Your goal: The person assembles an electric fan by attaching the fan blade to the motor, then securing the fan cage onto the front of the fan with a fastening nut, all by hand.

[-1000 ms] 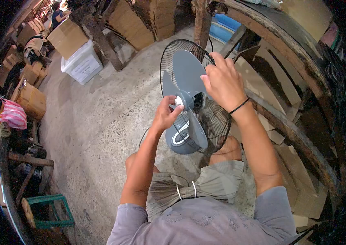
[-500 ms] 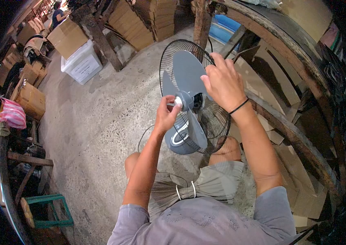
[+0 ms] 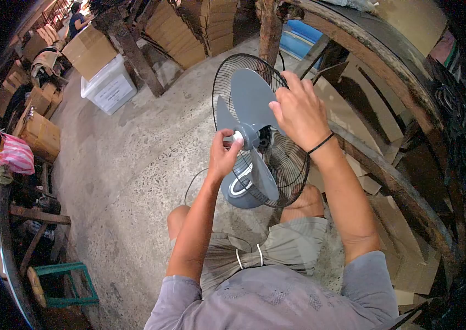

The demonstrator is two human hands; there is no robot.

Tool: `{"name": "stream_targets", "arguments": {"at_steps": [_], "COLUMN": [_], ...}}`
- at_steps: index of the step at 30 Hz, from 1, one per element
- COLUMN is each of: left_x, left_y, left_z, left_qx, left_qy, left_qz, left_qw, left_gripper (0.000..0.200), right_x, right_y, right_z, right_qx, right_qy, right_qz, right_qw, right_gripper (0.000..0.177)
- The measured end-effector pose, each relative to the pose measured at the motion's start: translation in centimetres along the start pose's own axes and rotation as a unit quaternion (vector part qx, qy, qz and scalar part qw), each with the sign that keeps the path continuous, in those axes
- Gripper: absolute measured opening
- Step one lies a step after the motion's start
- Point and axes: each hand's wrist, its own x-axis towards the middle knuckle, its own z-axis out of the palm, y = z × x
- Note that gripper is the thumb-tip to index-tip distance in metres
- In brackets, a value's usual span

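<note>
An electric fan stands between my knees, its grey blades (image 3: 251,98) bare at the front and a black wire guard (image 3: 294,177) behind them. At the middle of the blades, my left hand (image 3: 223,157) pinches a white spinner nut (image 3: 237,136) between thumb and fingers. My right hand (image 3: 304,114) is curled over the guard's upper right rim, partly hiding it. Below the blades shows the grey fan base (image 3: 239,198) with a white oval trim. A thin cord runs off to its left.
A wooden bench frame (image 3: 381,154) with cardboard sheets closes in on the right. Further off on the left are a white plastic bin (image 3: 109,91) under a cardboard box (image 3: 89,50), and a green-framed stool (image 3: 68,283). A person (image 3: 78,21) is in the far background.
</note>
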Motion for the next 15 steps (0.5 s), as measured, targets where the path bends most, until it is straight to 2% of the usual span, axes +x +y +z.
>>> {"name": "stream_targets", "arguments": {"at_steps": [2,3,5,6,8,11,13,15], "left_x": [0.7,0.6,0.6,0.6,0.7,0.6,0.5,0.7], "left_y": [-0.3,0.0,0.7,0.5,0.1,0.3,1.0,0.4], "left_z": [-0.2,-0.2,-0.3,-0.3,-0.6,-0.5,-0.4,-0.2], "left_qx": [0.061,0.061,0.013,0.013,0.041,0.023,0.038,-0.004], "left_qy": [-0.012,-0.012,-0.024,-0.026,-0.041,-0.040,-0.055,-0.034], "left_qz": [-0.084,-0.084,-0.147,-0.147,-0.064,-0.030,-0.052,-0.083], "left_qw": [0.995,0.995,0.989,0.989,0.996,0.998,0.996,0.996], "left_gripper": [0.025,0.025,0.024,0.024,0.027,0.026,0.026,0.028], "right_x": [0.1,0.1,0.1,0.0,0.0,0.1,0.0,0.0], "right_y": [-0.1,-0.1,0.0,0.0,-0.1,-0.1,0.0,0.0], "right_z": [0.0,0.0,0.2,0.3,0.2,0.4,0.6,0.4], "right_qx": [-0.002,-0.004,-0.004,-0.005,-0.005,-0.005,-0.004,0.013], "right_qy": [0.002,0.006,0.009,0.012,0.010,0.022,0.033,0.037], "right_qz": [-0.002,-0.003,-0.003,-0.003,0.001,0.003,0.009,0.004], "right_qw": [1.000,1.000,1.000,1.000,1.000,1.000,0.999,0.999], "right_gripper": [0.019,0.019,0.019,0.018,0.019,0.018,0.017,0.015]}}
